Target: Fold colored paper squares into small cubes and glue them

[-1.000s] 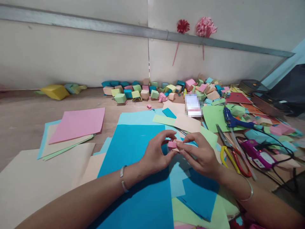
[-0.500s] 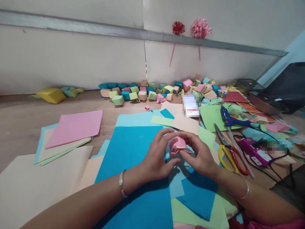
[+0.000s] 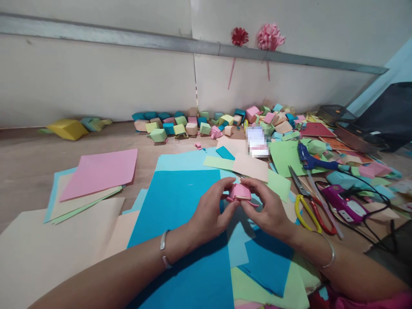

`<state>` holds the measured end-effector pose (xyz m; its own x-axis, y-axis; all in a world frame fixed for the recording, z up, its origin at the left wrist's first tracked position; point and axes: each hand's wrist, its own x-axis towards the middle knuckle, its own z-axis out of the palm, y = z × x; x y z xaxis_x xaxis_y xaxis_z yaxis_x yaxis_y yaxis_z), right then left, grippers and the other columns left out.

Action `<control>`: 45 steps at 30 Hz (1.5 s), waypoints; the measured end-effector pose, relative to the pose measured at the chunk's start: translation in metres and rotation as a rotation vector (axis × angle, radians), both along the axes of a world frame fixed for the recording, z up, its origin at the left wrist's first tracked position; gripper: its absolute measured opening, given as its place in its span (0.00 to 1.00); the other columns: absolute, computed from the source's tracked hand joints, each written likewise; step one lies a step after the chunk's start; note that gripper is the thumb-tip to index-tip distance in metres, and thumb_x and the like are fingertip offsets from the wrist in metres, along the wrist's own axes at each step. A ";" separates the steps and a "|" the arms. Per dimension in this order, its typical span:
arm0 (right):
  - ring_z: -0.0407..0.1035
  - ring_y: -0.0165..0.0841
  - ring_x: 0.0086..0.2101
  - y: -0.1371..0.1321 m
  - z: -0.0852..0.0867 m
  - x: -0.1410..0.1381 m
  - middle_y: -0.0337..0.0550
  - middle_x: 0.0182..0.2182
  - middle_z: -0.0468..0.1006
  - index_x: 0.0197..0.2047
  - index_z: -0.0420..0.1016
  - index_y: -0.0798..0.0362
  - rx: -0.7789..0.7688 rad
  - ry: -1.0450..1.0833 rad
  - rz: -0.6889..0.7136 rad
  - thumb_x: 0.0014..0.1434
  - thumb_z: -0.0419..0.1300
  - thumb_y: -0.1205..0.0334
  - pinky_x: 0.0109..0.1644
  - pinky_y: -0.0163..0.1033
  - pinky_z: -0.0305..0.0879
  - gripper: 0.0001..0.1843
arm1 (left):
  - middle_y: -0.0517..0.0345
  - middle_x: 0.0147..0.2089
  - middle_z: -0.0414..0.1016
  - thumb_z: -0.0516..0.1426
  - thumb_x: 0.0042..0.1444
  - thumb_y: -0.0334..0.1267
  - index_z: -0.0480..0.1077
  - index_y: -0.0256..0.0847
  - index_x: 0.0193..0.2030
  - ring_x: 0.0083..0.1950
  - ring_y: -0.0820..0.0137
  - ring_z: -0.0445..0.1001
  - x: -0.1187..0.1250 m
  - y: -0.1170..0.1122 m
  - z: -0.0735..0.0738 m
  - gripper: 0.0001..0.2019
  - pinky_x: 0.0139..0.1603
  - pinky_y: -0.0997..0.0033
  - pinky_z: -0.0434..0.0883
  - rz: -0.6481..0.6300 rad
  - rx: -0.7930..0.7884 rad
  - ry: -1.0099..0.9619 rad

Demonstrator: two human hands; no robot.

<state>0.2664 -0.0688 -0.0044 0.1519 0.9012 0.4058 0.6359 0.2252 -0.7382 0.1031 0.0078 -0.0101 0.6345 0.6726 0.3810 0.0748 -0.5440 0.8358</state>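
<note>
left hand (image 3: 214, 210) has swung its thumb in on the boxy pink paper piece (image 3: 240, 192), now pinched between it and the right hand (image 3: 267, 210), both half-curled, over light blue paper (image 3: 237, 248); scissors (image 3: 308, 196) lie to the right, blue glue gun (image 3: 309, 159) beyond, paper boxes (image 3: 180, 129) along the wall (image 3: 96, 81).

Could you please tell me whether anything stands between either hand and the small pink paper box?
Nothing visible does: the left hand and right hand both hold the small pink paper box from its sides. The scissors lie to the right of the right hand, out of the way.
</note>
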 end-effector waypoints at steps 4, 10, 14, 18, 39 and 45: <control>0.73 0.38 0.45 0.000 0.000 -0.001 0.48 0.48 0.76 0.53 0.67 0.50 0.027 -0.013 -0.010 0.56 0.59 0.67 0.49 0.45 0.72 0.21 | 0.47 0.51 0.72 0.56 0.60 0.34 0.61 0.42 0.57 0.49 0.65 0.74 0.001 0.000 -0.001 0.19 0.44 0.65 0.77 0.006 -0.018 -0.009; 0.73 0.39 0.46 0.001 -0.003 -0.002 0.48 0.48 0.76 0.53 0.67 0.50 0.035 -0.003 -0.033 0.54 0.59 0.67 0.49 0.45 0.72 0.22 | 0.47 0.52 0.72 0.56 0.60 0.34 0.60 0.42 0.57 0.50 0.64 0.74 0.001 -0.001 -0.002 0.19 0.46 0.63 0.77 0.009 -0.050 -0.001; 0.73 0.39 0.46 0.000 -0.004 -0.001 0.48 0.48 0.76 0.54 0.67 0.50 0.025 0.030 -0.041 0.54 0.60 0.67 0.50 0.46 0.72 0.23 | 0.46 0.53 0.70 0.57 0.57 0.32 0.60 0.42 0.58 0.52 0.63 0.73 -0.001 -0.002 0.001 0.22 0.49 0.61 0.77 -0.022 -0.056 -0.015; 0.73 0.39 0.47 0.000 -0.007 0.000 0.48 0.49 0.76 0.54 0.68 0.50 0.005 0.064 -0.050 0.54 0.61 0.66 0.51 0.46 0.72 0.23 | 0.46 0.54 0.70 0.58 0.56 0.30 0.60 0.42 0.57 0.53 0.62 0.73 0.000 -0.003 0.001 0.22 0.48 0.61 0.77 -0.035 -0.072 -0.021; 0.70 0.39 0.49 0.008 -0.009 0.010 0.48 0.54 0.71 0.59 0.62 0.48 -0.118 0.034 0.060 0.57 0.60 0.66 0.53 0.47 0.71 0.27 | 0.45 0.59 0.66 0.65 0.48 0.36 0.66 0.43 0.55 0.61 0.54 0.67 0.001 0.014 -0.006 0.27 0.51 0.59 0.75 -0.084 -0.518 -0.129; 0.69 0.37 0.50 0.012 -0.008 0.014 0.48 0.52 0.71 0.56 0.65 0.49 -0.089 0.020 0.085 0.56 0.58 0.69 0.52 0.43 0.72 0.24 | 0.50 0.47 0.76 0.63 0.53 0.47 0.70 0.43 0.50 0.47 0.62 0.76 0.001 0.017 0.001 0.19 0.49 0.61 0.72 -0.131 -0.875 -0.186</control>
